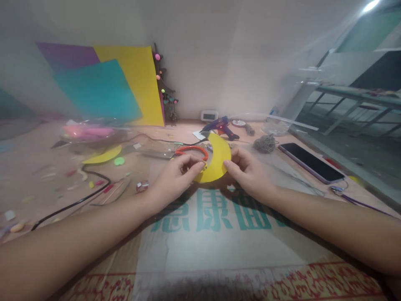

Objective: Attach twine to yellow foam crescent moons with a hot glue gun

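Observation:
A yellow crescent is held up between my two hands, over the middle of the table. My left hand pinches its lower left tip, where a small gold-coloured bit shows by the fingertips. On the crescent's right edge, the thumb and fingers of my right hand are closed. Just behind my left hand lie scissors with orange handles. Beneath both hands is a whitish sheet printed with green characters.
A dark blue glue gun and a small white clock stand near the wall. Grey yarn and a phone lie at the right. Leftward are a second yellow piece, a black cable, scraps and coloured sheets.

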{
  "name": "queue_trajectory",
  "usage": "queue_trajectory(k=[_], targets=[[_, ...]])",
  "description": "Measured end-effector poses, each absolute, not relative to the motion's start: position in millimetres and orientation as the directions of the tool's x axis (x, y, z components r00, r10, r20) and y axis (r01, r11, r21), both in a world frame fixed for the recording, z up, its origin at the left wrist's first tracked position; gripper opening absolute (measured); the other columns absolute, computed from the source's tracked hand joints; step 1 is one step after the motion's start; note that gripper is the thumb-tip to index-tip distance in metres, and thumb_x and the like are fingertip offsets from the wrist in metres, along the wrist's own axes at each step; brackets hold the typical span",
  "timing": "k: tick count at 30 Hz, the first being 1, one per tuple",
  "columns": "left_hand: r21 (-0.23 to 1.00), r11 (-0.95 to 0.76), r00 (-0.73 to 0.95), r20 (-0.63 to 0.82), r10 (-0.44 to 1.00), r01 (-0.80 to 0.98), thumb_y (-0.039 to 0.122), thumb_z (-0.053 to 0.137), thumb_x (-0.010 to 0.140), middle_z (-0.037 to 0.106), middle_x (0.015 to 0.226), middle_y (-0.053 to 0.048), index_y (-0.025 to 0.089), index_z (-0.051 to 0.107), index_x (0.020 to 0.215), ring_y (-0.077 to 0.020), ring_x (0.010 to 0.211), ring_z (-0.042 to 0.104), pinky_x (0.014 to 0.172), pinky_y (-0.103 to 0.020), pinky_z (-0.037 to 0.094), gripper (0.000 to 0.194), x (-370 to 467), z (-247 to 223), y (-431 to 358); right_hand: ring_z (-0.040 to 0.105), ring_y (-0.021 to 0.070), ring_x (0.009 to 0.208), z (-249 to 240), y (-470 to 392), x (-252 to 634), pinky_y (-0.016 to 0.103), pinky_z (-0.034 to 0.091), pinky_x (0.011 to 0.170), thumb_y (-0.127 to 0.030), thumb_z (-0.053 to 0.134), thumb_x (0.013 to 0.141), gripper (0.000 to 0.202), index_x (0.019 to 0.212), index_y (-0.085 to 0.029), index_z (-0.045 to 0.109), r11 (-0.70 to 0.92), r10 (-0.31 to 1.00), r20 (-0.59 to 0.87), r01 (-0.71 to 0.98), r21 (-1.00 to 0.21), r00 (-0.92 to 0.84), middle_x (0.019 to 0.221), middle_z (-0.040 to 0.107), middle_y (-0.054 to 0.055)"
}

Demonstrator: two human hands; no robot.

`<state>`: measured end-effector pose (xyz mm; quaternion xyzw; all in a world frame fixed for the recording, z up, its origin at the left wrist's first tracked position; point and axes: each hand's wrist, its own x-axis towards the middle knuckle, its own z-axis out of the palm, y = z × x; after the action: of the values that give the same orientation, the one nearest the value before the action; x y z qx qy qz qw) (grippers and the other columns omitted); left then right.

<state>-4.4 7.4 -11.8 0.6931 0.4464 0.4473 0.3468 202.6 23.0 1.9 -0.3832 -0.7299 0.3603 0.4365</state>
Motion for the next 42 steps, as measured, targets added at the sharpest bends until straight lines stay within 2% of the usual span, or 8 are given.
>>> queue_trajectory(k=[5,12,16,19,25,32,38,42], targets=[[0.887,-0.349,0.192,0.302,0.934,0.302,0.044,0.058,0.089,0.071,0.095,-0.004,0.018,0.068,0.096,-0.0164,0.084,0.063,0.071,-0.025,0.048,0.028,-4.2,-11.5,5.6,0.046,0.0087,0.047,3.6,21.5,202.2,0.022,0.038,0.043,-0.034,0.053,0.089,0.017,0.081,-0.022,0.044,0.371,0.890,0.276,0.224,-0.901,-0.363,0.064,0.050,-0.005],[0.875,-0.327,0.277,0.236,0.932,0.357,0.044,0.057,0.089,0.071,0.091,-0.004,0.017,0.069,0.094,-0.0170,0.079,0.062,0.068,-0.025,0.048,0.030,-4.0,-11.3,5.4,0.047,0.0080,0.042,4.2,23.9,200.5,0.020,0.037,0.040,-0.036,0.054,0.089,0.018,0.082,-0.022,0.046,0.256,0.913,0.168,0.201,-0.946,-0.373,0.058,0.050,-0.008],[0.827,-0.357,0.297,0.243,0.923,0.435,0.044,0.054,0.089,0.067,0.077,-0.002,0.016,0.068,0.082,-0.0153,0.070,0.057,0.061,-0.023,0.044,0.032,-5.1,-11.6,6.1,0.045,0.0075,0.038,1.4,23.2,198.4,0.018,0.032,0.034,-0.039,0.053,0.091,0.021,0.080,-0.022,0.046,0.183,0.882,0.069,0.205,-0.961,-0.467,0.055,0.051,-0.007],[0.812,-0.357,0.302,0.235,0.924,0.462,0.045,0.053,0.089,0.062,0.073,-0.001,0.016,0.066,0.078,-0.0145,0.068,0.054,0.059,-0.022,0.042,0.034,-5.2,-10.9,6.2,0.046,0.0072,0.039,0.1,23.1,198.5,0.018,0.032,0.034,-0.040,0.051,0.092,0.025,0.077,-0.021,0.048,0.199,0.869,0.077,0.202,-0.959,-0.489,0.055,0.051,-0.007],[0.858,-0.331,0.330,0.204,0.922,0.393,0.044,0.051,0.090,0.056,0.068,0.000,0.015,0.063,0.074,-0.0124,0.063,0.049,0.056,-0.021,0.038,0.034,-3.9,-8.4,4.6,0.046,0.0055,0.042,-1.0,26.0,200.4,0.017,0.035,0.038,-0.042,0.052,0.093,0.028,0.077,-0.019,0.049,0.212,0.874,0.087,0.214,-0.954,-0.479,0.058,0.050,-0.007],[0.875,-0.332,0.347,0.207,0.915,0.353,0.042,0.051,0.091,0.052,0.067,0.002,0.015,0.061,0.074,-0.0114,0.062,0.046,0.055,-0.021,0.036,0.034,-4.4,-8.2,5.2,0.042,0.0055,0.038,-2.7,27.2,199.7,0.017,0.030,0.034,-0.044,0.051,0.094,0.032,0.074,-0.020,0.045,0.127,0.855,0.020,0.172,-0.977,-0.519,0.054,0.046,-0.008],[0.893,-0.334,0.297,0.245,0.923,0.302,0.044,0.048,0.093,0.059,0.076,0.000,0.015,0.062,0.082,-0.0128,0.070,0.053,0.064,-0.022,0.042,0.035,-4.9,-11.0,7.9,0.043,0.0052,0.036,-2.4,25.6,200.6,0.016,0.030,0.030,-0.043,0.051,0.094,0.030,0.075,-0.021,0.044,0.104,0.864,0.025,0.130,-0.986,-0.502,0.057,0.047,-0.008],[0.918,-0.284,0.259,0.213,0.942,0.278,0.044,0.053,0.091,0.066,0.085,-0.002,0.016,0.065,0.090,-0.0145,0.077,0.058,0.068,-0.023,0.045,0.031,-3.5,-11.7,9.5,0.044,0.0054,0.037,-3.0,26.0,201.2,0.016,0.030,0.030,-0.043,0.051,0.095,0.031,0.074,-0.021,0.044,0.120,0.865,0.042,0.125,-0.985,-0.501,0.057,0.046,-0.008]])
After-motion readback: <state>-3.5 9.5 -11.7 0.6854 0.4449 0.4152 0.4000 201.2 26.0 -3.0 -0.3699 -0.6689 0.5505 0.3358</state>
